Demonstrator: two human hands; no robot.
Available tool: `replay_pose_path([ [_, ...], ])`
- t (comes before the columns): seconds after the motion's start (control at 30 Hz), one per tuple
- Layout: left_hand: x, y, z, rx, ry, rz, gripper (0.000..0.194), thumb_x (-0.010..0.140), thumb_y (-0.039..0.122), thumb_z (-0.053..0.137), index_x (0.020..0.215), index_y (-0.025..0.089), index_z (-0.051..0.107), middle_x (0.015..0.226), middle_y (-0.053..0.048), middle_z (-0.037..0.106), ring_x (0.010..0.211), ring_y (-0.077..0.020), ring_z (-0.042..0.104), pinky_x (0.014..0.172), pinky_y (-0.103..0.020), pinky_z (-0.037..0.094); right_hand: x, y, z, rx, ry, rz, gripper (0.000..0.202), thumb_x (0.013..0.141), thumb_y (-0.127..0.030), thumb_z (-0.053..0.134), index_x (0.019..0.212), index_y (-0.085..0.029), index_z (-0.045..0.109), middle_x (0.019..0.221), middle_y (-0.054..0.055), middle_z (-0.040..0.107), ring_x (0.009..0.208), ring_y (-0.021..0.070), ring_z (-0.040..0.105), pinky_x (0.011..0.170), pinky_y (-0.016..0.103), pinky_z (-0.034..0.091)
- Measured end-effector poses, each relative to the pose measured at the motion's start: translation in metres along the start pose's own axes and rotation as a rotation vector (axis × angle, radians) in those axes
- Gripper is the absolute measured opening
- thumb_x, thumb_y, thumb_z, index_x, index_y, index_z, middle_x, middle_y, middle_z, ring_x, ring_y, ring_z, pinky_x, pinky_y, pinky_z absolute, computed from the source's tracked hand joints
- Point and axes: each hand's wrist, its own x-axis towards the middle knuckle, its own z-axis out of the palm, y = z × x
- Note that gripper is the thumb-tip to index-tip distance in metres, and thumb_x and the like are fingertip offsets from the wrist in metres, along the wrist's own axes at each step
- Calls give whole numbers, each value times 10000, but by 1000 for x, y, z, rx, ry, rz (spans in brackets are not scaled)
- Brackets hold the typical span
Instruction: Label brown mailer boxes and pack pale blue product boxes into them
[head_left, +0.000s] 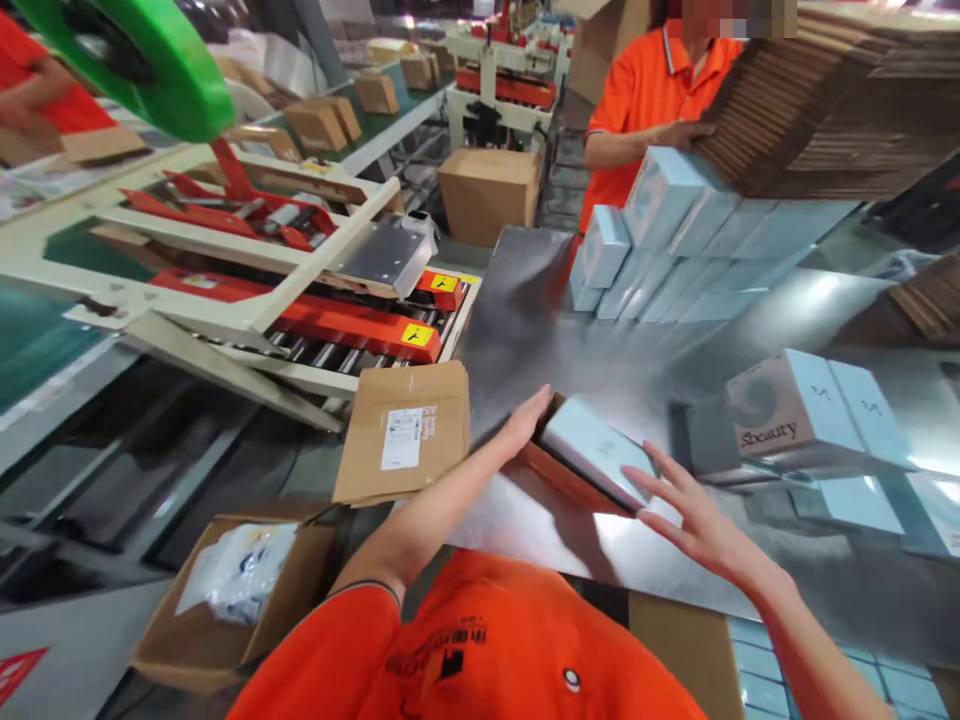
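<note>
In front of me a small brown cardboard carton (574, 480) sits on the metal table, tilted in view. A light blue box (592, 440) lies inside it, its top face showing. My left hand (527, 422) holds the carton's left end, fingers together along its side. At the other end my right hand (686, 505) is open, its spread fingers touching the end of the blue box. To the left lies a stack of flat cardboard (442, 420) with a white label (402, 438) on top.
Printed light blue boxes (780, 405) stand at the right. More blue boxes (664, 200) are stacked at the back under bundled flat cardboard (817, 110), beside a co-worker in orange (626, 95). A taping machine (360, 335) and an open carton with plastic packs (217, 640) are left.
</note>
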Motion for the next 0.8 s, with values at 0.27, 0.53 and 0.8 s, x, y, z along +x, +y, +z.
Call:
replay_pose_path([
  [0.27,-46,-1,34,670,15,387,432,1025,372,414,809,164,725,885,-137,727,1014,-278,650,1020,-450,461,3,84,75,43,54,281,875,913,-653,561,1610,-225,249,1641,192,305,1510,341,324,1186,569,365],
  [0.53,-43,17,36,852,-3,472,529,1028,445,384,1473,199,530,1458,-160,569,1389,-349,445,1157,-535,318,-20,101,93,-138,-134,266,560,1018,-546,325,1421,-255,582,1625,133,370,1555,380,169,1171,697,268],
  [0.8,29,-6,47,633,-188,146,573,1017,447,432,1554,250,396,1681,-117,298,1570,-353,197,1245,-644,154,-42,21,117,56,-150,610,733,978,-604,422,1609,-245,316,1651,192,246,1478,396,365,1072,539,482],
])
